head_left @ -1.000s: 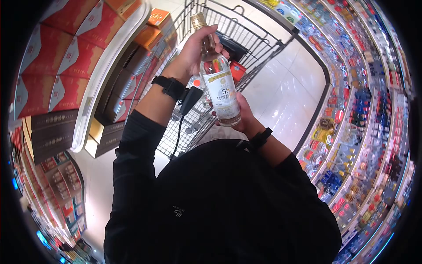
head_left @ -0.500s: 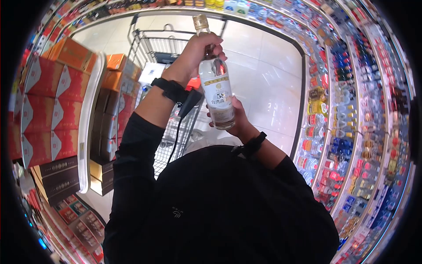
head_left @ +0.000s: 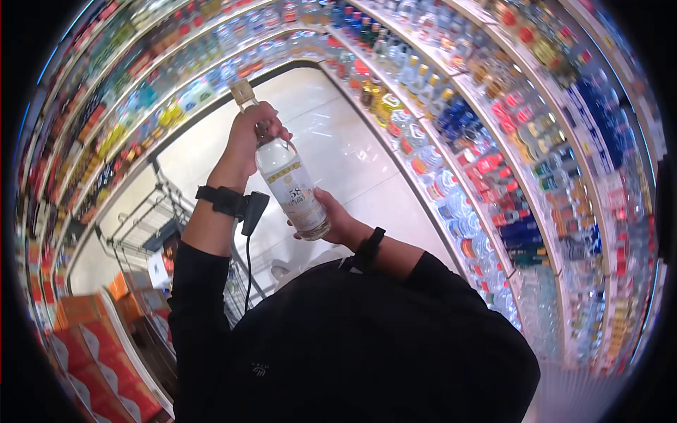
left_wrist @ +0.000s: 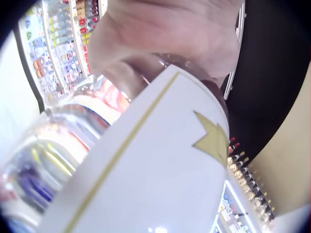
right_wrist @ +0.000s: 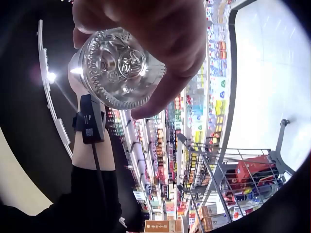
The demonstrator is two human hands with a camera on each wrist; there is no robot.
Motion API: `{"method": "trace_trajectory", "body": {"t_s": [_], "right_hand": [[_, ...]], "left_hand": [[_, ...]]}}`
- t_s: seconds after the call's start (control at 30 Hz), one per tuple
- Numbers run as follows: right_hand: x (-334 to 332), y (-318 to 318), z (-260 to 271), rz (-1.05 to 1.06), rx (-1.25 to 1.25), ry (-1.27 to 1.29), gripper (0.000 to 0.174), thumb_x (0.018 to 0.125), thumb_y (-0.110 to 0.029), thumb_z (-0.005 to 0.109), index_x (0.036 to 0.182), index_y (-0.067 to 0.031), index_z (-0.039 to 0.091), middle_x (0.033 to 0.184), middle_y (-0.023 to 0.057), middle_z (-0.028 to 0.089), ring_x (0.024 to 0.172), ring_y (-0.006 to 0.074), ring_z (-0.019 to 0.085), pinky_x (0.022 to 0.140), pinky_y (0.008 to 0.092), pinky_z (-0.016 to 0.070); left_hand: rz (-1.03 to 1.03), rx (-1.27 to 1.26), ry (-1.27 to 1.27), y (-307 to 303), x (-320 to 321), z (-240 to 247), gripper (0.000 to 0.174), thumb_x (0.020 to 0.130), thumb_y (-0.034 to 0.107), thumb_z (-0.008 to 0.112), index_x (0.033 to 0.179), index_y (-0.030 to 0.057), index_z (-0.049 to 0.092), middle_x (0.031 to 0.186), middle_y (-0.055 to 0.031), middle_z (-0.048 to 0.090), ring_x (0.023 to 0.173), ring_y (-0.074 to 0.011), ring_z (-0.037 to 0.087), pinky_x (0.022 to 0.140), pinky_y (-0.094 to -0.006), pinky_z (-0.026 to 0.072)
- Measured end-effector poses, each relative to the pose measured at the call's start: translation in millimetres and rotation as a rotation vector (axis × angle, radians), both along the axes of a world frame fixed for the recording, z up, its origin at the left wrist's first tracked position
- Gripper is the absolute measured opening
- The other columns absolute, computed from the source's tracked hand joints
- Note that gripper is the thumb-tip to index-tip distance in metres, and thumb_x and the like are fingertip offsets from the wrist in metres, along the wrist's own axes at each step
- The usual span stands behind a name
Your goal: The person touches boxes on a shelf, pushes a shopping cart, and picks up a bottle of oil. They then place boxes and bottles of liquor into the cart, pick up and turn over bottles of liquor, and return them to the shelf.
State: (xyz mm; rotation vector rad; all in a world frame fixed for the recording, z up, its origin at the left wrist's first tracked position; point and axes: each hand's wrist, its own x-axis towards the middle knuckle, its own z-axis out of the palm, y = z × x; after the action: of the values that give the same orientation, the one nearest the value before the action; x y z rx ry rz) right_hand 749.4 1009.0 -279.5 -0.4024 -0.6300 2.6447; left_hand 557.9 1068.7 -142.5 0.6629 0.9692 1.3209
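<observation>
A clear glass liquor bottle [head_left: 289,187] with a white label, a gold band and a gold cap slants in front of the body. My left hand [head_left: 252,141] grips its neck just below the cap. Lower down, my right hand [head_left: 337,217] holds it near the base, thumb on the label side. The left wrist view is filled by the white label [left_wrist: 160,150] with its gold ribbon print, the left hand [left_wrist: 170,36] above it. Seen from beneath in the right wrist view, the embossed bottle base [right_wrist: 124,68] sits within the right hand's curled fingers [right_wrist: 170,92].
Shelves of bottles [head_left: 486,162] curve along the right and far side. A wire shopping cart [head_left: 144,225] stands at the left; the right wrist view shows a red box [right_wrist: 252,167] in it. Stacked red gift boxes [head_left: 95,366] stand at lower left. Pale tiled floor [head_left: 352,151] lies beyond the bottle.
The head view has swung right, so the cart and gift boxes now appear lower left and more shelving shows. Both hands keep hold of the bottle, which appears further left and more tilted.
</observation>
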Motion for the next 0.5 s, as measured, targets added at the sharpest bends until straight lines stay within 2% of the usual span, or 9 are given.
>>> {"method": "trace_trajectory", "body": {"t_s": [0.03,0.1,0.4,0.5], "right_hand": [[17,2,2,-0.039,0.005,0.009,0.065,0.086,-0.058,0.046,0.128,-0.0093,0.044,0.117,0.0118,0.056,0.102,0.0283,0.058,0.077,0.0485,0.0535],[47,4,6,-0.14,-0.018,-0.002,0.064,0.086,-0.058,0.046,0.129,-0.0099,0.044,0.117,0.0114,0.056,0.102,0.0278,0.059,0.077,0.0484,0.0535],[139,-10,-3,-0.471,-0.013,0.042,0.083,0.076,-0.074,0.048,0.129,-0.0094,0.044,0.115,0.0105,0.057,0.1,0.0253,0.06,0.076,0.0449,0.054],[162,-20,-1,-0.577,0.001,0.027,0.078,0.079,-0.072,0.045,0.127,-0.0095,0.046,0.11,0.0093,0.059,0.098,0.0238,0.06,0.078,0.0436,0.0538]], "left_hand": [[-0.039,0.005,0.009,11,20,2,0.017,0.078,0.018,0.055,0.065,0.0088,0.048,0.056,-0.0046,0.049,0.062,-0.0232,0.06,0.063,-0.0413,0.0532],[-0.126,0.02,0.049,32,58,2,0.014,0.078,0.018,0.054,0.069,0.0109,0.045,0.055,-0.0028,0.049,0.055,-0.0195,0.057,0.072,-0.0395,0.0513],[-0.543,-0.004,0.035,79,198,6,0.011,0.076,0.016,0.055,0.075,0.0079,0.047,0.057,-0.0038,0.049,0.059,-0.0221,0.056,0.071,-0.0382,0.049],[-0.6,-0.034,0.06,81,236,5,0.012,0.076,0.018,0.055,0.077,0.0078,0.048,0.058,-0.0034,0.048,0.062,-0.0227,0.057,0.072,-0.0372,0.0488]]}}
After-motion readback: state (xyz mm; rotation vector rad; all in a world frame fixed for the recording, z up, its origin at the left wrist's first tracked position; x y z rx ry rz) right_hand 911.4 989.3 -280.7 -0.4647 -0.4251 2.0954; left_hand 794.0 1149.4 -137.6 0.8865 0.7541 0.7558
